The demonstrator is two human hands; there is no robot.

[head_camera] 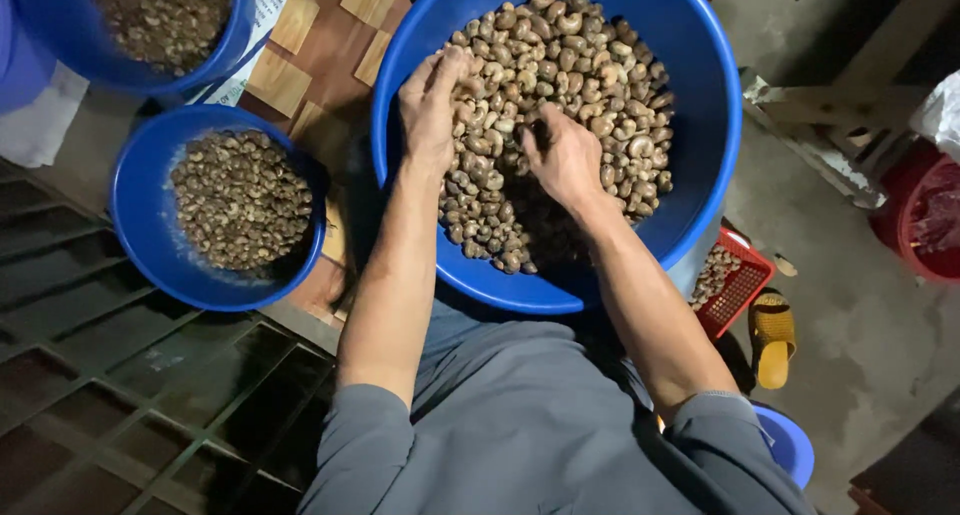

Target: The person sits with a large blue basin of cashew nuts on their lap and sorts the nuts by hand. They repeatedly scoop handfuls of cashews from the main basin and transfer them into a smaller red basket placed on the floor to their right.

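Two bare forearms reach up from grey sleeves into a big blue basin of pale cashew nuts. Left hand lies flat at the pile's left edge, fingers loosely spread, gripping nothing visible; right hand curls mid-pile, nearer the thickest nuts beyond it, its grasp hidden. Left of the basin sit two smaller blue bowls of darker nuts.

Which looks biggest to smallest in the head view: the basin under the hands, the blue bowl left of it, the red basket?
1. Big blue basin, partly nearer the camera.
2. Blue bowl.
3. Red basket, partly hidden.
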